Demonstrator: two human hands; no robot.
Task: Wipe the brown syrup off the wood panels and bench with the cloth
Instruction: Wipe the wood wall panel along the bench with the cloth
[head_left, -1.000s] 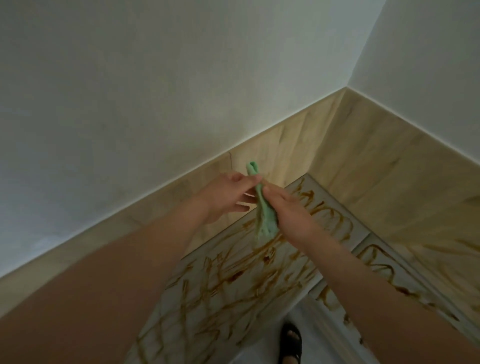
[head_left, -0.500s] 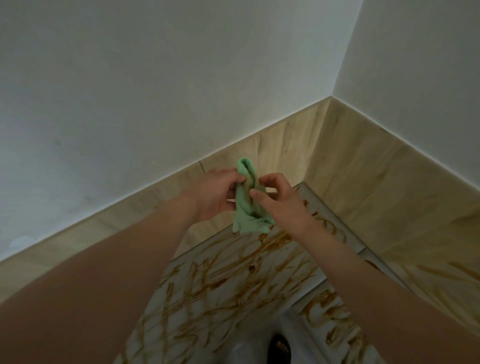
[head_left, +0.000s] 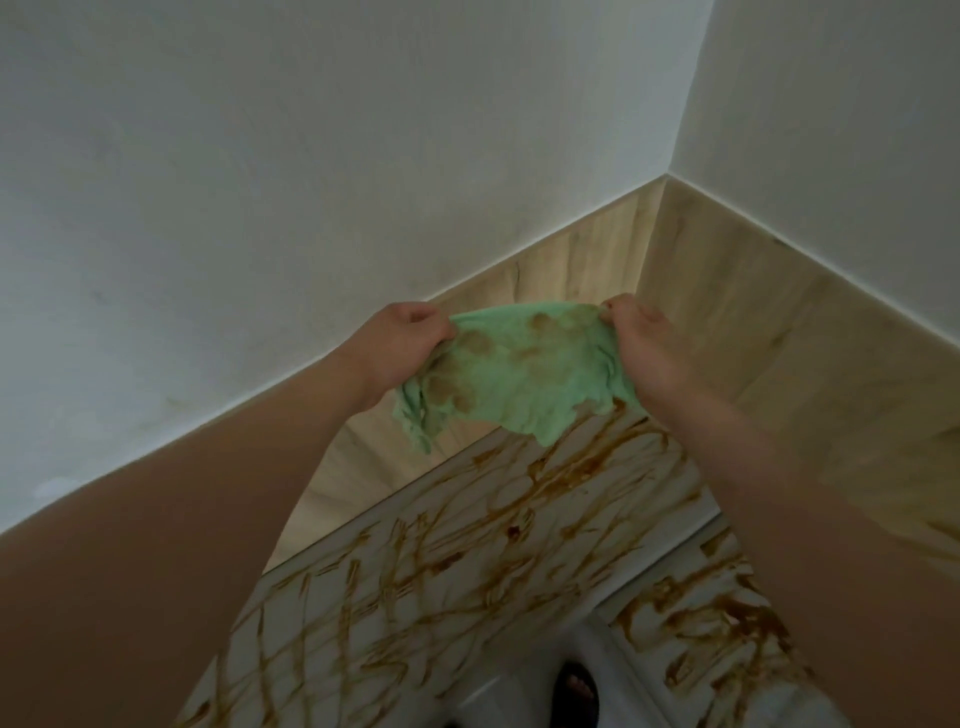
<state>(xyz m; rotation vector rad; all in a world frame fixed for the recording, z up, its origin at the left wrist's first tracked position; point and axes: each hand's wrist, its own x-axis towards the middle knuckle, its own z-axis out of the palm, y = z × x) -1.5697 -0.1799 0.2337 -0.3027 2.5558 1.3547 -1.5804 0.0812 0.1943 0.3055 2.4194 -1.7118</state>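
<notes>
A green cloth (head_left: 519, 374) with brown syrup blotches is stretched out in the air between my hands. My left hand (head_left: 402, 343) pinches its left edge and my right hand (head_left: 641, 343) pinches its right edge. Below the cloth lies the pale bench top (head_left: 467, 561), criss-crossed with brown syrup streaks (head_left: 587, 467). A second streaked bench section (head_left: 706, 629) runs at the lower right. Light wood panels (head_left: 779, 332) line the wall corner behind the cloth; the cloth hangs in front of them without touching.
White walls (head_left: 311, 156) meet in a corner above the panels. A foot in a dark sandal (head_left: 576, 691) stands on the light floor between the two bench sections.
The cloth was bunched narrow between my hands; now my hands have moved apart and spread it open, showing its stained face. The view has tilted slightly.
</notes>
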